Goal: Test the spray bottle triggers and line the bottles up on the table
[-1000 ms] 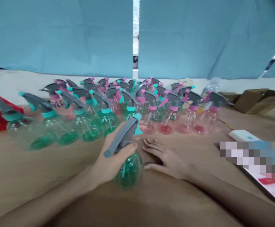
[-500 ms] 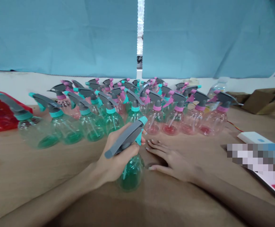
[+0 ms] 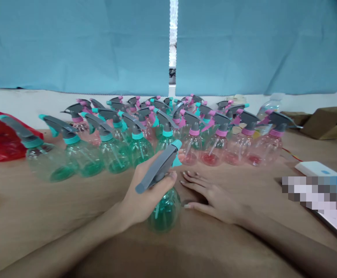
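Observation:
A green spray bottle (image 3: 165,212) with a grey and turquoise spray head stands in front of me, tilted slightly. My left hand (image 3: 149,185) is wrapped around its neck, just under the head, with the fingertips partly hidden behind the turquoise trigger. Flat on the tabletop to the right of that bottle lies my right hand (image 3: 211,197), fingers spread and touching nothing but the table. Just beyond the hands runs a front row of similar bottles, green ones (image 3: 114,156) at the left and pink ones (image 3: 211,150) at the right.
More spray bottles crowd behind the front row. A red plastic bag (image 3: 3,139) sits at the far left of the wooden table (image 3: 70,212). At the right are a white device (image 3: 315,168), a blurred-out flat item, a brown cardboard box (image 3: 330,122) and a clear bottle (image 3: 272,104).
The view has shifted a little. My left hand and the held spray bottle have moved slightly right, and the trigger stands a bit further from the neck. My right hand stays flat.

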`<state>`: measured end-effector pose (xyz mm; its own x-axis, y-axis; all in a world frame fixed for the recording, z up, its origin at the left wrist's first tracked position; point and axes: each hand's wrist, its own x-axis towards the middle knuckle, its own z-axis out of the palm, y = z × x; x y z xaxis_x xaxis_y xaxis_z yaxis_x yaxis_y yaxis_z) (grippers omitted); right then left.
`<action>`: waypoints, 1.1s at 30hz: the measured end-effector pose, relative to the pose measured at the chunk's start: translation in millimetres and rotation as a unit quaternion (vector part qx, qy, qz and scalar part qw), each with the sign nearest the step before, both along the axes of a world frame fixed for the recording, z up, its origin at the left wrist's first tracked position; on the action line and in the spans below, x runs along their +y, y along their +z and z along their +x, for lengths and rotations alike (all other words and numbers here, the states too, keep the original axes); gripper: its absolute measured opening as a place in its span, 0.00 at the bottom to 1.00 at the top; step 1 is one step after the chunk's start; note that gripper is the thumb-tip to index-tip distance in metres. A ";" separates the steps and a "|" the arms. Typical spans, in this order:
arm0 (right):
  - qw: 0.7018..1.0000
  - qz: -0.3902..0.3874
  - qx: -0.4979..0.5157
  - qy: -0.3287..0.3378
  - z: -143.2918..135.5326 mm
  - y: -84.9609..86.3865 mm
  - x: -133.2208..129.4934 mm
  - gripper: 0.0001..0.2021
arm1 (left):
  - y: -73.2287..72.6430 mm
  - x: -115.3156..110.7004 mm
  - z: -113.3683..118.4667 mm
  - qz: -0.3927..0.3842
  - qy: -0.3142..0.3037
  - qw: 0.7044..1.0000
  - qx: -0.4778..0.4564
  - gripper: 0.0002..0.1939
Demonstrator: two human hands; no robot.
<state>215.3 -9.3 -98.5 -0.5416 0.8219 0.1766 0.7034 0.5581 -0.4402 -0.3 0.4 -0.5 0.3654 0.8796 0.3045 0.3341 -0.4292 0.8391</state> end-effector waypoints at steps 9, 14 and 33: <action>1.000 0.001 -0.008 0.003 -0.5 0.4 0.2 0.34 | 1.7 0.2 -0.3 0.018 0.013 1.000 0.022 0.05; 1.000 0.004 0.008 0.003 -0.2 -0.3 0.4 0.33 | 2.3 -1.4 -0.3 0.017 0.019 0.999 0.030 0.04; 1.000 0.007 -0.002 0.001 -0.5 0.0 0.6 0.33 | 3.2 -1.1 -1.2 0.021 0.006 0.999 0.038 0.06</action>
<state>214.8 -8.7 -98.5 -0.5435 0.8185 0.1864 0.7041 0.5654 -0.4297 -1.5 -0.8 2.7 0.3780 0.8712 0.3133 0.4022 -0.4594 0.7920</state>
